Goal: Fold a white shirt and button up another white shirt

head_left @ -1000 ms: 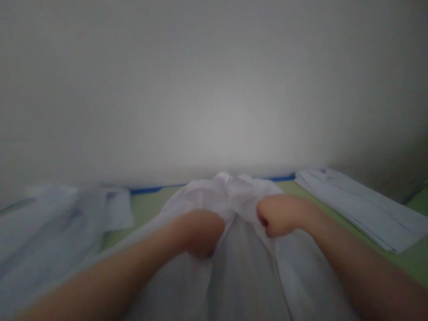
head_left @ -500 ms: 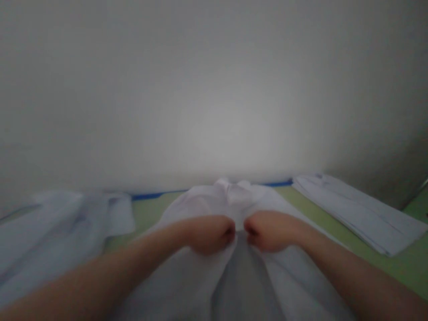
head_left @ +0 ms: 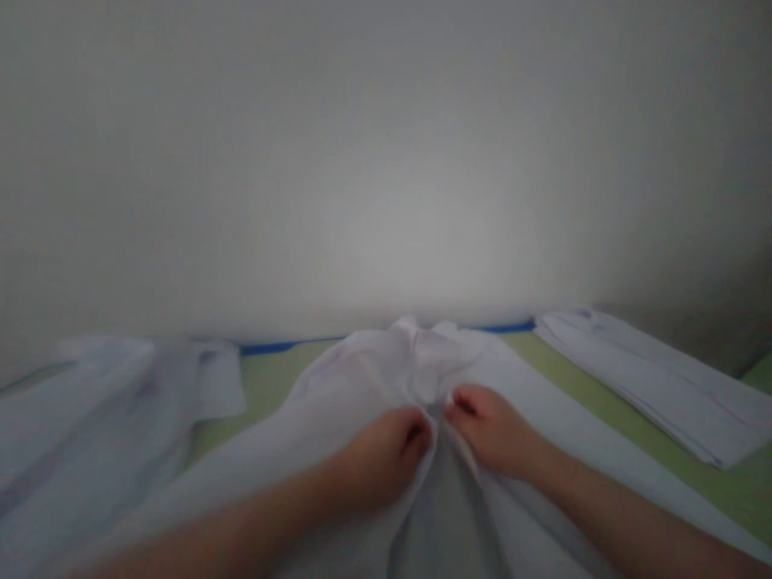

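Over the green surface, left hand and right hand, pinching the white garment, have converged (narrowing its opening).

White front-opening garment, spread lengthwise from the center to the lower edge of the frame; its far end is bunched into raised folds, and its two front edges part below center, exposing greyish inner fabric.
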The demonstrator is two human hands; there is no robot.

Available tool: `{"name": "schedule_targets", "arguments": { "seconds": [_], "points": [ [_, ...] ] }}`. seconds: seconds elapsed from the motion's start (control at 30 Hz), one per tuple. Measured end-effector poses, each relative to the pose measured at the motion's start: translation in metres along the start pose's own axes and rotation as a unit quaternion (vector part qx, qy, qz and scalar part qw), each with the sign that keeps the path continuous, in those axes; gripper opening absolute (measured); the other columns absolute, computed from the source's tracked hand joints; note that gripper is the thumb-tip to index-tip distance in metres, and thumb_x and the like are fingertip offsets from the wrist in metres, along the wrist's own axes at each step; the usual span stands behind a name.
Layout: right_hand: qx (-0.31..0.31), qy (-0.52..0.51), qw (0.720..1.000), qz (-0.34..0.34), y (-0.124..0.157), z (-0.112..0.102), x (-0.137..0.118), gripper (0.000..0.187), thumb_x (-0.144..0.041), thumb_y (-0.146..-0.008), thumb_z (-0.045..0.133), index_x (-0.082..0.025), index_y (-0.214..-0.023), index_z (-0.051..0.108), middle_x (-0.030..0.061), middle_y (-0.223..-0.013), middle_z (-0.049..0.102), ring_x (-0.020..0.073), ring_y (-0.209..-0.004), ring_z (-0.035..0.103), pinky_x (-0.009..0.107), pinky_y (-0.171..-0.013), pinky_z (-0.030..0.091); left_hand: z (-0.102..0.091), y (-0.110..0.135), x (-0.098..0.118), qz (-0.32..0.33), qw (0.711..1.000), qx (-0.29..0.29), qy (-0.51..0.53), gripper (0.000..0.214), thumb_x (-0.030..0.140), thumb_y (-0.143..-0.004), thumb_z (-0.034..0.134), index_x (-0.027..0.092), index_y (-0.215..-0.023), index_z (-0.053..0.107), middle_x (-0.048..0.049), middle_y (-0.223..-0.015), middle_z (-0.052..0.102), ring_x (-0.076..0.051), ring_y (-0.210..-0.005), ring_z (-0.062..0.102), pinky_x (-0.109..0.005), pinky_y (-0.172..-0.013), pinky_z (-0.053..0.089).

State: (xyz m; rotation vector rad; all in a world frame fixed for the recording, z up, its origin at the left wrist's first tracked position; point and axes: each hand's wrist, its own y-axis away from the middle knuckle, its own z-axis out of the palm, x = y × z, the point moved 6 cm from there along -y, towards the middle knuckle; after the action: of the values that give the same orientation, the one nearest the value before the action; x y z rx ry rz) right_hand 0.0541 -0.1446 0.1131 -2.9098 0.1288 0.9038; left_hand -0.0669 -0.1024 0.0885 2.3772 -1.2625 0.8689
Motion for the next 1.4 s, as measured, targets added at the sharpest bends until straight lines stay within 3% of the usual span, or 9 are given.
{"name": "schedule_targets", "arguments": {
  "seconds": [0.33, 0.77, 0.93, 1.1, 1.2, 1.27, 1.4],
  "points": [
    [0.021, 0.035, 0.998, -0.042, 0.013, 0.019, -0.009, 0.018, -0.026, -0.083, 0.045, -0.017, -0.072, 0.054, 0.0000, -0.065, 0.056, 0.0103, -0.059, 0.044, 0.022, -0.055, 0.025, -0.004, -0.002, -0.005, -0.006, 0.999, 0.023, 0.041, 0.026, 0.030, -0.087, 0.035, 0.018, -0.079, 0.056, -0.0030, -0.079, 0.063, -0.016, -0.075, 0.056, -0.026, -0.066, 0.039],
    [0.001, 0.064, 0.996, -0.060, 0.016, 0.018, -0.009, 0.022, -0.027, -0.081, 0.048, -0.017, -0.063, 0.056, -0.0021, -0.060, 0.056, 0.0090, -0.057, 0.045, 0.022, -0.055, 0.024, 0.000, -0.005, -0.008, -0.054, 0.996, 0.009, 0.072, 0.023, 0.027, -0.082, 0.038, 0.016, -0.080, 0.058, -0.0032, -0.079, 0.065, -0.015, -0.075, 0.056, -0.025, -0.067, 0.041],
    [0.026, 0.117, 0.989, -0.092, 0.018, 0.018, -0.010, 0.025, -0.029, -0.082, 0.047, -0.018, -0.061, 0.055, -0.0006, -0.059, 0.055, 0.0104, -0.058, 0.043, 0.024, -0.057, 0.024, 0.002, -0.005, -0.011, -0.065, 0.992, 0.023, 0.103, 0.021, 0.028, -0.080, 0.041, 0.016, -0.078, 0.058, -0.0020, -0.073, 0.063, -0.014, -0.070, 0.056, -0.025, -0.065, 0.040],
    [0.053, 0.117, 0.978, -0.162, 0.026, 0.014, -0.018, 0.016, -0.022, -0.081, 0.047, -0.018, -0.071, 0.058, 0.0017, -0.068, 0.058, 0.0133, -0.068, 0.049, 0.026, -0.066, 0.029, 0.000, -0.005, -0.012, -0.072, 0.986, 0.047, 0.142, 0.019, 0.029, -0.078, 0.044, 0.015, -0.076, 0.058, -0.0006, -0.068, 0.061, -0.013, -0.065, 0.053, -0.024, -0.061, 0.039],
    [0.020, 0.078, 0.977, -0.199, 0.028, 0.014, -0.020, 0.016, -0.016, -0.081, 0.043, -0.017, -0.079, 0.059, 0.0027, -0.074, 0.060, 0.0132, -0.072, 0.051, 0.024, -0.068, 0.032, 0.001, -0.005, -0.012, -0.067, 0.982, 0.041, 0.169, 0.019, 0.029, -0.078, 0.045, 0.015, -0.074, 0.058, 0.0004, -0.063, 0.058, -0.011, -0.060, 0.051, -0.023, -0.057, 0.037],
    [0.002, 0.066, 0.976, -0.207, 0.028, 0.014, -0.018, 0.020, -0.015, -0.084, 0.040, -0.018, -0.080, 0.059, 0.0023, -0.074, 0.061, 0.0126, -0.071, 0.052, 0.023, -0.067, 0.033, 0.003, -0.006, -0.012, -0.064, 0.980, 0.039, 0.185, 0.020, 0.029, -0.078, 0.045, 0.015, -0.073, 0.058, 0.0007, -0.062, 0.058, -0.011, -0.057, 0.049, -0.022, -0.055, 0.036],
    [0.022, 0.095, 0.978, -0.182, 0.025, 0.012, -0.013, 0.023, -0.025, -0.087, 0.042, -0.020, -0.077, 0.062, 0.0005, -0.067, 0.060, 0.0119, -0.064, 0.052, 0.023, -0.062, 0.030, 0.007, -0.005, -0.015, -0.077, 0.971, 0.041, 0.224, 0.016, 0.025, -0.074, 0.047, 0.015, -0.072, 0.058, 0.0007, -0.062, 0.058, -0.010, -0.057, 0.049, -0.021, -0.054, 0.035]
  ]
}}
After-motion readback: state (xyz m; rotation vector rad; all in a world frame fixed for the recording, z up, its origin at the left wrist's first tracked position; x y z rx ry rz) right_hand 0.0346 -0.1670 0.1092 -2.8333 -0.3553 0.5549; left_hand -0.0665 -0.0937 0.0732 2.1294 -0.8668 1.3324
